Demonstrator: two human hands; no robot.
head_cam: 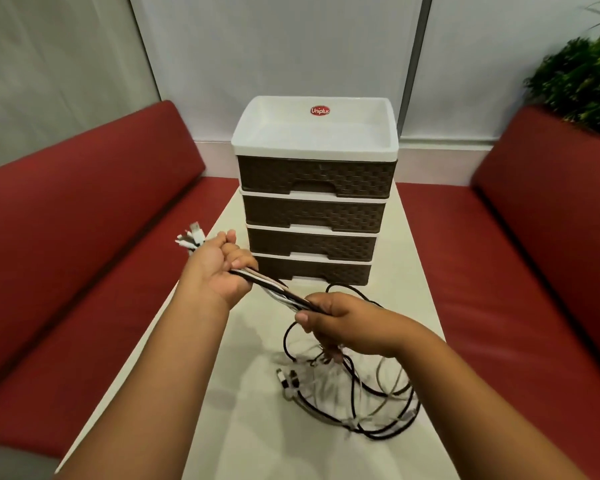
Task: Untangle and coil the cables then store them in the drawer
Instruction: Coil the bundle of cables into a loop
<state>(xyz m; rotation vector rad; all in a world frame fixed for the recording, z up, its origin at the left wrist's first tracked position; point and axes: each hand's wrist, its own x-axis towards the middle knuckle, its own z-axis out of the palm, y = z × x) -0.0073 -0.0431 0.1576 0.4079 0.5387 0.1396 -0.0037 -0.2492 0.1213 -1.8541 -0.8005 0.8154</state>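
Observation:
A bundle of black and white cables stretches between my two hands above the white table. My left hand grips the bundle near its plug ends, which stick out to the upper left. My right hand grips the same bundle lower down. Below it the loose cable tails lie tangled on the table. The drawer unit, brown woven fronts under a white top tray, stands behind with all drawers closed.
Red cushioned benches run along both sides of the table, the right bench close to the cable tangle. A green plant sits at the upper right. White wall panels stand behind the drawer unit.

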